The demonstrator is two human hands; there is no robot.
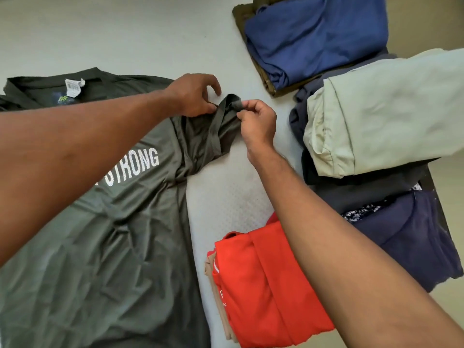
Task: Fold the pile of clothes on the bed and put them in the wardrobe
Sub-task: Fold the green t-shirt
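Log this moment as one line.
left hand: pinches sleeve | right hand: pinches sleeve cuff | grey T-shirt: spread on bed, unfolded

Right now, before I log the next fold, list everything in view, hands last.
T-shirt: one, dark grey-green with white STRONG lettering, flat on the left, sleeve bunched.
red garment: one, red, folded, near centre, on a beige garment.
blue garment: one, blue, folded, far right, on an olive garment.
pale green garment: one, folded, right, on dark grey clothing.
navy garment: one, near right, over patterned fabric.
bed sheet: one, light grey, beneath everything.
left hand: pinches the sleeve.
right hand: pinches the sleeve hem.
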